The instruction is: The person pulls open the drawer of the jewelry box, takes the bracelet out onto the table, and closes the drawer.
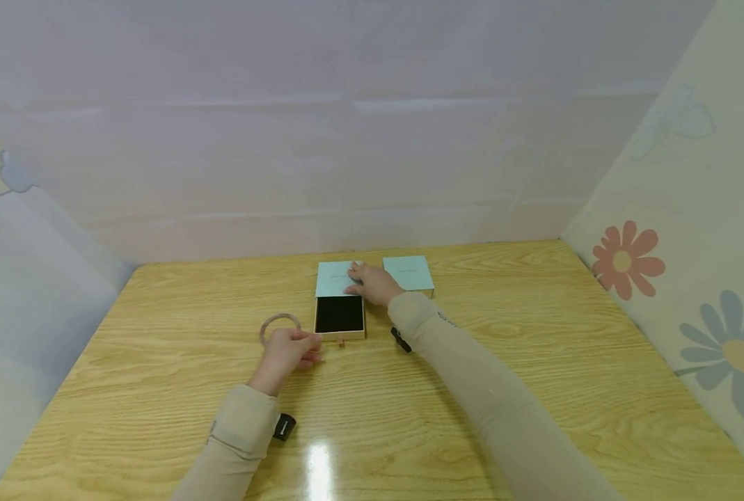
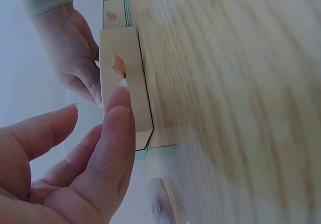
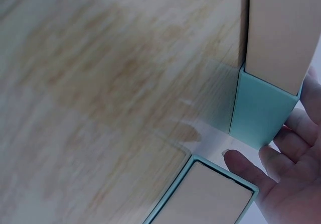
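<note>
A pale blue box sleeve lies on the table with its tray slid out toward me. The tray has a black lining and a small tan pull tab on its front. My left hand is at the tray's front left corner, thumb apart from the fingers; in the left wrist view its fingertips are close to the tab. My right hand rests on the right part of the sleeve, fingers over its top. A pinkish bangle lies left of the tray, partly behind my left hand.
A second pale blue box, closed, lies to the right of the sleeve, beyond my right hand. The wooden table reaches a pale wall at the back. Flower-printed wall covering stands along the right edge.
</note>
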A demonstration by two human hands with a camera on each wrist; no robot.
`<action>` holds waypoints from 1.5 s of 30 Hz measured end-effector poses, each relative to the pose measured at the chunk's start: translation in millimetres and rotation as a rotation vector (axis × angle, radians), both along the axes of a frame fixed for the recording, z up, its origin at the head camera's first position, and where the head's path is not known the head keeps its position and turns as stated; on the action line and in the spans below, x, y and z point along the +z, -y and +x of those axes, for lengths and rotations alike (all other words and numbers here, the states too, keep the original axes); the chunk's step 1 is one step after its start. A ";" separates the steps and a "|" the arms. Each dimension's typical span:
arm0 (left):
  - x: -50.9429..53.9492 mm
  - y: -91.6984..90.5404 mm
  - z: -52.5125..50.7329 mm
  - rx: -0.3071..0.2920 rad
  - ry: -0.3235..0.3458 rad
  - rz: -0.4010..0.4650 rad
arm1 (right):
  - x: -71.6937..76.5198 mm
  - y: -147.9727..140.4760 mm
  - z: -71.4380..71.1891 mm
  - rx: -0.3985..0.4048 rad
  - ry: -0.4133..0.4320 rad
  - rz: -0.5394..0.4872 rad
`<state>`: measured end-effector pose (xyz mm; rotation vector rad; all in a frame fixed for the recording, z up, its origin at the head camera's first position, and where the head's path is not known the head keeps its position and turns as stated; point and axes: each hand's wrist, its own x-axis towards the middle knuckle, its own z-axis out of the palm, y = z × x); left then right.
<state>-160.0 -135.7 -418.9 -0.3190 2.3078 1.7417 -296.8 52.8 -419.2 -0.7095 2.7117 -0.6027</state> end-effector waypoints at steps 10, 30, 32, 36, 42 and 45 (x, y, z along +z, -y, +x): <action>-1.8 -1.3 -0.3 -0.014 0.007 0.030 | 1.0 -0.2 2.2 -0.003 0.003 -0.012; -1.9 -7.0 -0.7 -0.053 0.045 0.093 | 1.3 0.5 1.3 -0.012 0.004 -0.005; -1.5 -8.2 -0.3 -0.048 0.053 0.105 | 1.1 0.4 1.0 -0.015 0.007 -0.005; -1.0 -9.7 -0.2 -0.039 0.065 0.114 | 1.2 0.1 0.5 -0.016 0.010 -0.001; -2.5 -11.0 -2.2 -0.048 0.069 0.120 | 0.5 -0.3 -0.4 -0.011 0.004 0.011; -3.3 -12.7 -3.0 -0.048 0.073 0.122 | 0.0 -0.4 -0.9 -0.011 -0.001 0.014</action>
